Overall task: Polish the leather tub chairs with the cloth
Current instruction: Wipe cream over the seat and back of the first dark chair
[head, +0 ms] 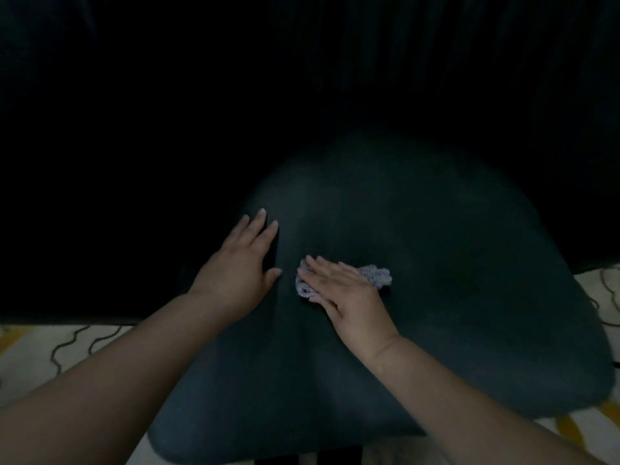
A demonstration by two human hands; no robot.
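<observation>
- Leather, dark and dull in the dim light, covers the rounded chair (419, 263) that fills the middle and lower part of the view; its far side fades into blackness.
- Pale grey cloth (377, 276) lies crumpled on the chair's surface, a little left of the middle, its ends sticking out on either side of the hand on top of it.
- Right hand (342, 290) lies flat on the cloth with fingers straight and spread, pressing it onto the leather rather than gripping it.
- Left hand (243, 266) rests on the chair just beside the cloth, to its left, fingers straight and relaxed, thumb pointing towards the cloth but apart from it; it holds nothing.
- Both forearms are bare and reach in from the lower corners.
- Cream floor covering (50, 350) with black wavy lines and yellow patches shows at the lower left and at the right edge below the chair.
- No brand, label or writing can be read anywhere; the upper half is too dark to make out.
</observation>
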